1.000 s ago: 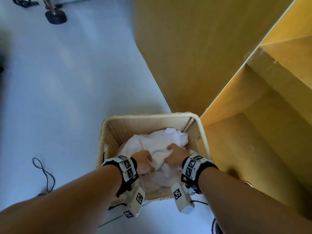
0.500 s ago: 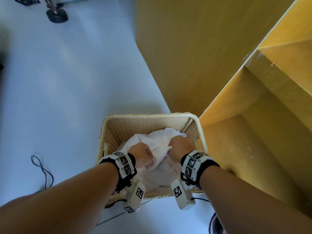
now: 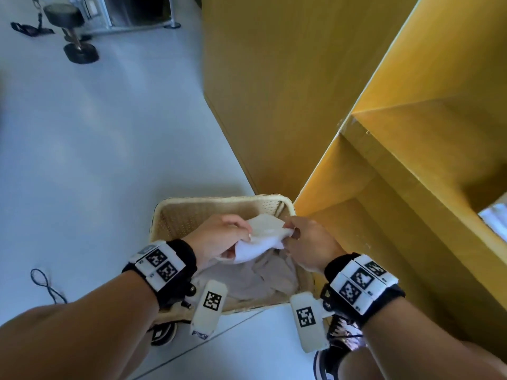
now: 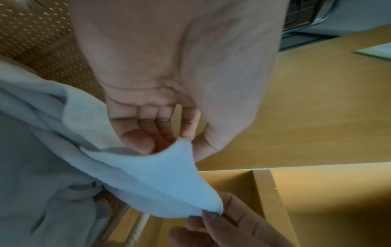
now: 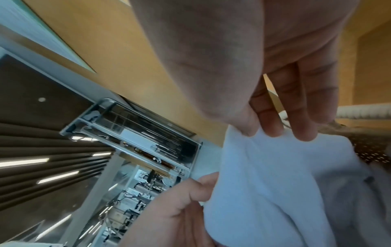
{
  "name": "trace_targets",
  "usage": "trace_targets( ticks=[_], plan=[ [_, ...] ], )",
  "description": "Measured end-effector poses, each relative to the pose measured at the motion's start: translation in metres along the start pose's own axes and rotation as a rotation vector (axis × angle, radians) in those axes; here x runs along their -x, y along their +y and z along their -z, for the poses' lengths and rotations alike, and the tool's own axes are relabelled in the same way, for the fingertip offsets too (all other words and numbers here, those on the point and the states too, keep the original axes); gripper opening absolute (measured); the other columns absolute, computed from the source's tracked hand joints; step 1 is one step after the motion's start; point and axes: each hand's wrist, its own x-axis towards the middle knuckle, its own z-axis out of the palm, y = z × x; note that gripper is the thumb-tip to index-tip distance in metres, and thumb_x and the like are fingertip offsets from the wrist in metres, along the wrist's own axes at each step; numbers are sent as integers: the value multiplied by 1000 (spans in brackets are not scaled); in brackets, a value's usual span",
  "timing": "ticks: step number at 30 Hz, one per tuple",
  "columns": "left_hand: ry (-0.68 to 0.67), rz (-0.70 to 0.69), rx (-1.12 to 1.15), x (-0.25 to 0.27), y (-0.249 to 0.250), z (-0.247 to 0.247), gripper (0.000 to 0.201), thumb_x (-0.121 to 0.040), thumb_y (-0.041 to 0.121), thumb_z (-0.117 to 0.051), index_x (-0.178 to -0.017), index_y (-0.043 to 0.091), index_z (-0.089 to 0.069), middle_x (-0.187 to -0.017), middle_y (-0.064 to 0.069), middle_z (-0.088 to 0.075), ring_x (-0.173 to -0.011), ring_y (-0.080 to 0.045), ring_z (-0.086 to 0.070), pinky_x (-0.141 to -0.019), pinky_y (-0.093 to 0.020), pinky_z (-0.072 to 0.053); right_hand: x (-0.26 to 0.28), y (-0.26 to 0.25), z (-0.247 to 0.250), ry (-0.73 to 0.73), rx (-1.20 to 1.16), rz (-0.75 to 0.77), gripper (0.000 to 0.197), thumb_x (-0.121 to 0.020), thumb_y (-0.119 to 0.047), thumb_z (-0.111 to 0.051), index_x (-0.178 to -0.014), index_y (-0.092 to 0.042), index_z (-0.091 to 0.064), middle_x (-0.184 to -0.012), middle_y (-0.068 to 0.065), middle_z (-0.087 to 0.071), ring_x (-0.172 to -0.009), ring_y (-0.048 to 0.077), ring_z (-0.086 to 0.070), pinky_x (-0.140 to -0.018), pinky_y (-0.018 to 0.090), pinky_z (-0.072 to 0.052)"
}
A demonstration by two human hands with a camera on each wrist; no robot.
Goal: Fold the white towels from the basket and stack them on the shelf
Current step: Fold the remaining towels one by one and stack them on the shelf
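A white towel (image 3: 263,237) is lifted above the woven basket (image 3: 219,204), its lower part trailing onto the other towels (image 3: 255,281) inside. My left hand (image 3: 219,237) pinches one edge of the towel (image 4: 160,180) between thumb and fingers. My right hand (image 3: 307,242) pinches the opposite edge of the towel (image 5: 275,175). The two hands are close together over the basket's middle. The yellow wooden shelf (image 3: 384,215) stands directly to the right of the basket.
The basket sits on a pale grey floor (image 3: 96,146) against the shelf's side panel (image 3: 274,91). A black cable (image 3: 46,283) lies on the floor to the left. A wheeled stand base (image 3: 79,50) is far back left. My shoes (image 3: 337,344) show near the basket.
Both hands have risen out of the basket, drawing one towel up from the pile. The camera view has tilted, showing more of the room behind.
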Motion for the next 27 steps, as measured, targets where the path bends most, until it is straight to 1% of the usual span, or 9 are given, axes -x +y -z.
trace_targets(
  ticks=[3, 7, 9, 11, 13, 16, 20, 25, 27],
  plan=[
    [-39, -14, 76, 16, 9, -6, 14, -93, 8, -68, -91, 14, -81, -105, -25, -66, -87, -29, -60, -73, -34, -52, 19, 3, 13, 69, -39, 30, 14, -99, -23, -55, -99, -33, -65, -94, -7, -71, -92, 18, -67, -62, 24, -46],
    [-108, -79, 169, 27, 15, -14, 34, -100, 2, -53, -101, 17, -84, -116, -24, -74, -91, -27, -72, -86, -39, -61, 33, 5, 30, 165, -236, 63, 13, -98, -22, -60, -91, -32, -64, -86, -9, -72, -92, 21, -72, -82, 48, -61],
    [-93, -177, 78, 27, 16, -17, 43, -96, -5, -55, -103, 27, -83, -113, -13, -76, -92, -23, -73, -91, -39, -62, 36, 5, 37, 170, -331, 70, 11, -100, -23, -60, -92, -30, -64, -91, -8, -72, -99, 26, -70, -93, 56, -58],
    [-16, -295, -109, 24, 15, -19, 41, -88, 5, -70, -106, 41, -77, -106, 7, -76, -83, -14, -70, -82, -24, -57, 36, 4, 42, 139, -404, 93, 12, -103, -24, -58, -93, -27, -62, -101, 3, -70, -106, 33, -65, -99, 61, -53],
    [49, -352, -278, 21, 16, -19, 46, -77, 27, -85, -112, 51, -68, -106, 17, -70, -84, -11, -67, -74, -15, -50, 34, 2, 46, 94, -457, 128, 11, -105, -22, -55, -96, -20, -60, -111, 15, -65, -112, 37, -60, -100, 60, -51],
    [86, -413, -434, 13, 20, -22, 55, -68, 51, -89, -115, 52, -62, -110, 20, -63, -91, -8, -65, -76, -22, -50, 25, 3, 51, 33, -548, 155, 13, -108, -16, -53, -96, -15, -59, -112, 17, -66, -104, 23, -67, -97, 48, -58],
    [101, -485, -476, -1, 32, -28, 29, -79, 47, -86, -102, 39, -69, -108, 10, -63, -91, -11, -65, -75, -27, -47, 12, 4, 57, -25, -720, 157, 19, -109, -11, -50, -95, -18, -61, -99, 8, -73, -91, 17, -72, -77, 31, -60],
    [132, -458, -501, -9, 37, -31, 15, -92, 42, -72, -106, 37, -67, -105, 14, -65, -91, -3, -64, -72, -28, -52, 4, 9, 63, -13, -954, 169, 17, -108, -14, -49, -102, -15, -65, -109, 17, -71, -101, 33, -68, -97, 50, -52],
    [70, -412, -522, -8, 36, -34, 19, -94, 44, -65, -112, 41, -66, -104, 19, -69, -92, 0, -66, -73, -31, -56, 3, 12, 63, -8, -1034, 165, 17, -109, -13, -47, -106, -11, -64, -110, 16, -70, -102, 33, -67, -96, 49, -51]
  ],
)
